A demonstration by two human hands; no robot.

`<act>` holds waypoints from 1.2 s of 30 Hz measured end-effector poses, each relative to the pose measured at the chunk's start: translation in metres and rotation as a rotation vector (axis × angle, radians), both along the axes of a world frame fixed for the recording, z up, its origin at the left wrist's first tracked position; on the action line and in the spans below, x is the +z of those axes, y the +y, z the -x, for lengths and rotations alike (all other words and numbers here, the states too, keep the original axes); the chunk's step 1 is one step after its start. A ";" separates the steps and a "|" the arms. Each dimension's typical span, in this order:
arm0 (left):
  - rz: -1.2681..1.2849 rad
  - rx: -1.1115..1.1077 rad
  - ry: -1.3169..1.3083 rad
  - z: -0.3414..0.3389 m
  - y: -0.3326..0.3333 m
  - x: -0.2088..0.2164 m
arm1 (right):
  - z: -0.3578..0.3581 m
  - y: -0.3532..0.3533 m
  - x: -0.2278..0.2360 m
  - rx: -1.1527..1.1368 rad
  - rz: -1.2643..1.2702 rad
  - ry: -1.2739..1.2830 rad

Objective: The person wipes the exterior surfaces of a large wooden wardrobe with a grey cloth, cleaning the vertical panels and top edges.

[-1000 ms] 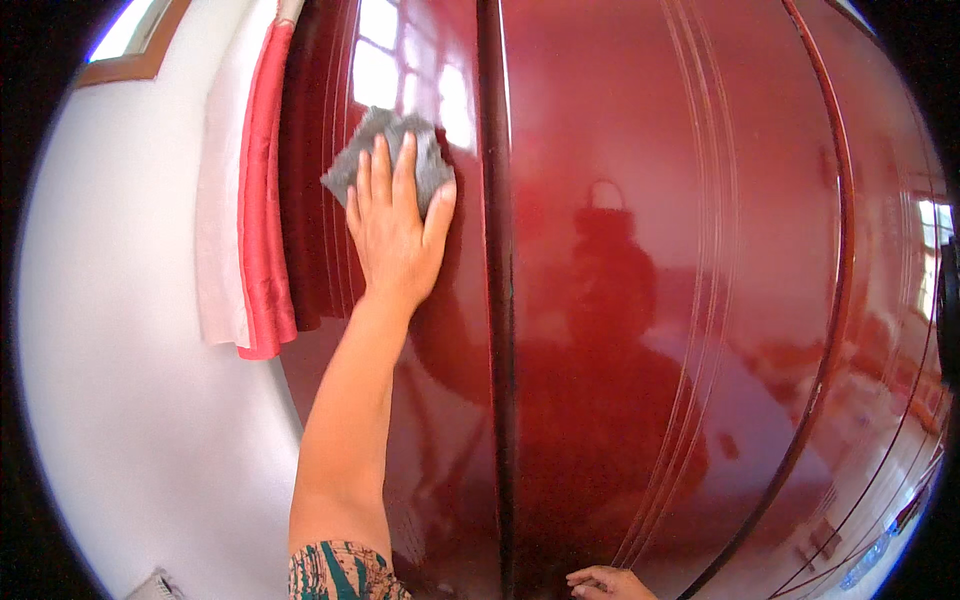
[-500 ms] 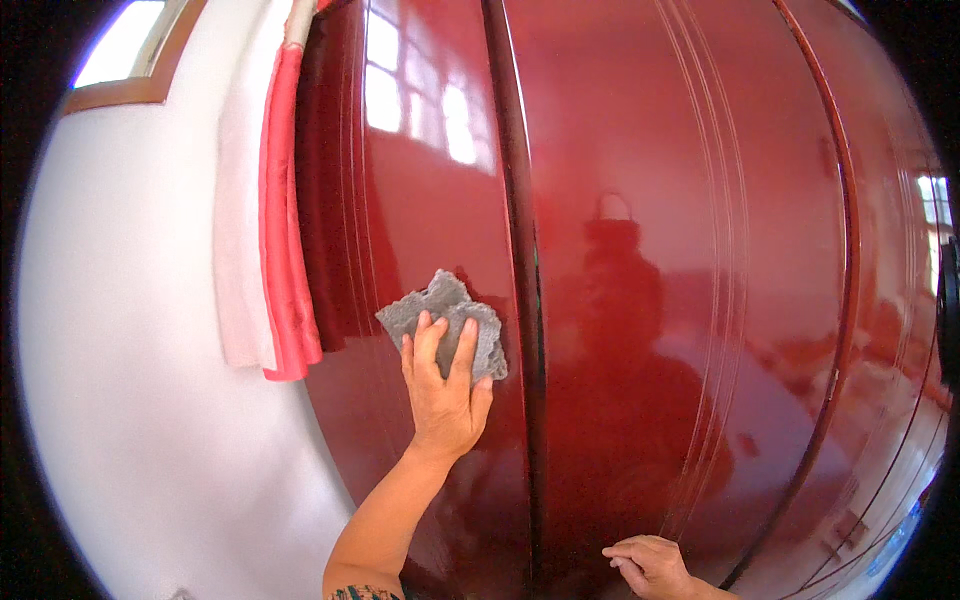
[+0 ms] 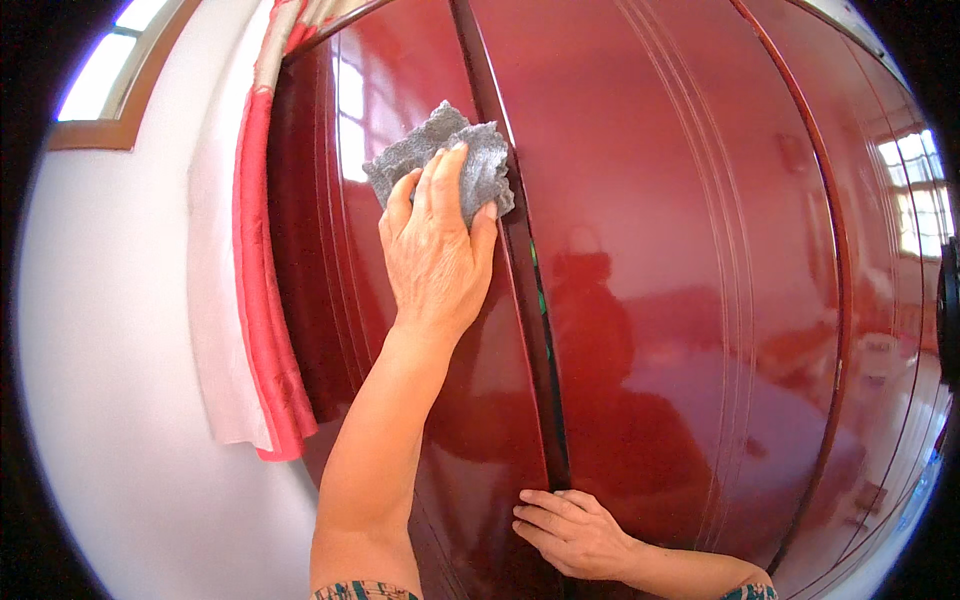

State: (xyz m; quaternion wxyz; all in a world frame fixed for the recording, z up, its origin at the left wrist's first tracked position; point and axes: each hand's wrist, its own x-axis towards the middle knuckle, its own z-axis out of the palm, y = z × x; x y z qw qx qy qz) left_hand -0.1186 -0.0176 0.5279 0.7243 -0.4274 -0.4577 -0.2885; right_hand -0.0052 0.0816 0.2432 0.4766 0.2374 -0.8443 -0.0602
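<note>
Pressed flat against a glossy dark red wardrobe door, a crumpled grey cloth lies under my left hand. The fingers spread over the cloth and keep hold of it, with the thumb along its lower right corner. Lower down, my right hand rests against the wardrobe where the dark gap between two doors runs. Its fingers are stretched out and a little apart, holding nothing, their tips reaching across onto the left door.
A red and pale pink curtain hangs left of the wardrobe beside a white wall. A brown-framed window is at the upper left. To the right stretches another red door with grooved lines and reflections.
My left hand has slid the grey cloth up the door. My right hand has moved left and up onto the door edge, its fingers now extended. The view has shifted slightly.
</note>
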 end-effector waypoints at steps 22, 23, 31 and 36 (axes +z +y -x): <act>-0.109 0.075 0.136 0.039 0.033 0.210 | -0.004 0.001 -0.007 -0.274 -0.251 -0.072; -0.098 0.079 0.119 0.041 0.032 0.220 | -0.005 0.000 -0.006 -0.277 -0.256 -0.075; -0.044 0.053 0.019 0.112 -0.029 0.290 | -0.002 -0.001 -0.009 -0.325 -0.251 0.009; -0.049 0.016 -0.072 0.175 -0.086 0.277 | -0.010 0.004 -0.010 -0.281 -0.193 0.042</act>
